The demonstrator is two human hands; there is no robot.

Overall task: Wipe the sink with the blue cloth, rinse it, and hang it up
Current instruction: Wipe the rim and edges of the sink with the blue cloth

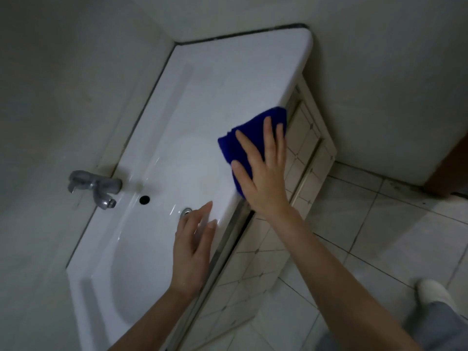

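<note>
A white ceramic sink (217, 79) with a long flat ledge runs diagonally from the wall corner toward me. The folded blue cloth (233, 145) lies on the sink's front edge. My right hand (263, 171) presses flat on the cloth with its fingers spread and straight. My left hand (193, 244) hovers over the front rim of the basin, fingers straight and loose, holding nothing. It partly covers the metal drain (187, 211).
A grey metal tap (97, 186) juts from the left wall over the basin, with a dark overflow hole (144, 199) below it. A tiled cabinet front (301, 153) stands under the sink. A white-tiled floor (379, 236) and my white shoe (433, 292) lie at the right.
</note>
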